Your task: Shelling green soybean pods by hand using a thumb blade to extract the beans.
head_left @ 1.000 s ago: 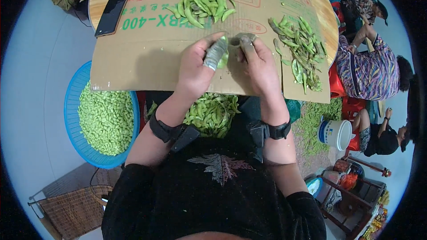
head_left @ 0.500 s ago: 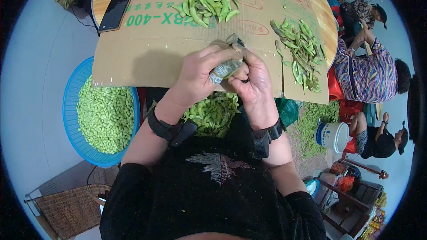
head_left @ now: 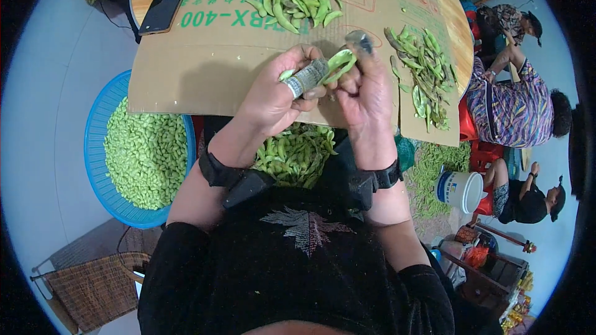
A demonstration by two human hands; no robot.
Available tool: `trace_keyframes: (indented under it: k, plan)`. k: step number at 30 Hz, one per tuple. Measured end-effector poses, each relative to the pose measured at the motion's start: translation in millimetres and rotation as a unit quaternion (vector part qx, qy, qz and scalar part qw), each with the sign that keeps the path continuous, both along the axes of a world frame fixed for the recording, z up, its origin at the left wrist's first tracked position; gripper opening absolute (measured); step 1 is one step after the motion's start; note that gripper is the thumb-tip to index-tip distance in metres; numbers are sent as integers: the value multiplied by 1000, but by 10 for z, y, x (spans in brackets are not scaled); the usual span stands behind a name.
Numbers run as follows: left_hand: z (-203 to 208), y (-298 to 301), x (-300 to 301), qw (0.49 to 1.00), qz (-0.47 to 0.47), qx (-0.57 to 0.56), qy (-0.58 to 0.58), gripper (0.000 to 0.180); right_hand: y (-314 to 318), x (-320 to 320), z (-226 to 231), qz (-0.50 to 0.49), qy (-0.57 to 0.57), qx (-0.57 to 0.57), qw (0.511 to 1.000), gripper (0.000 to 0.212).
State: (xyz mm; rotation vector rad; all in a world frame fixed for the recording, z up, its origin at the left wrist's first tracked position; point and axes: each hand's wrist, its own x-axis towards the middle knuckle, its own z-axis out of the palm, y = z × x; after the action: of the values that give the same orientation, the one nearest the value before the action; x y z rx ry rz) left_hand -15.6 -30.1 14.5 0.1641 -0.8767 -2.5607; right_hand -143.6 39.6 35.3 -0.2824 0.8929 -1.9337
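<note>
Above the near edge of the cardboard, my two hands are close together. My right hand (head_left: 366, 87) grips a split green bean pod (head_left: 339, 65), its pale inside showing; a dark cover (head_left: 359, 41) sits on its thumb. Just left of the pod, my left hand (head_left: 273, 96) is closed, with a grey knitted finger sleeve (head_left: 308, 78) on one finger. A pale green bean (head_left: 287, 75) shows in that hand, beside the sleeve. Pods (head_left: 295, 155) lie heaped below my hands, at my lap.
A blue basket (head_left: 93, 142) of shelled beans stands at left. On the cardboard (head_left: 180, 80) are a pod pile (head_left: 301, 0), a heap of pods (head_left: 422, 68) and a phone (head_left: 167, 2). Other people sit at right, near a white bucket (head_left: 462, 191); pods cover the floor there.
My hands have moved apart, the right one rightward and up. The split pod and the bean in my left hand now show; before, the fingers were bunched together.
</note>
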Motion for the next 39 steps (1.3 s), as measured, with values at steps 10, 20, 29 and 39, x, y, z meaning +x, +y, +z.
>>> trace_keyframes:
  k: [10,20,29,39]
  plan:
    - [-75,-67,113,991,88,-12,-104,15,-436,-894,133,31,802,191,565,27]
    - [90,-70,27,988,110,-20,-108,25,-160,-538,117,224,377,183,880,19]
    - [-79,-13,-24,992,114,-14,-49,14,276,-39,285,278,284,179,900,17]
    - [33,158,-85,958,261,-100,-71,11,395,-7,304,311,173,124,926,19]
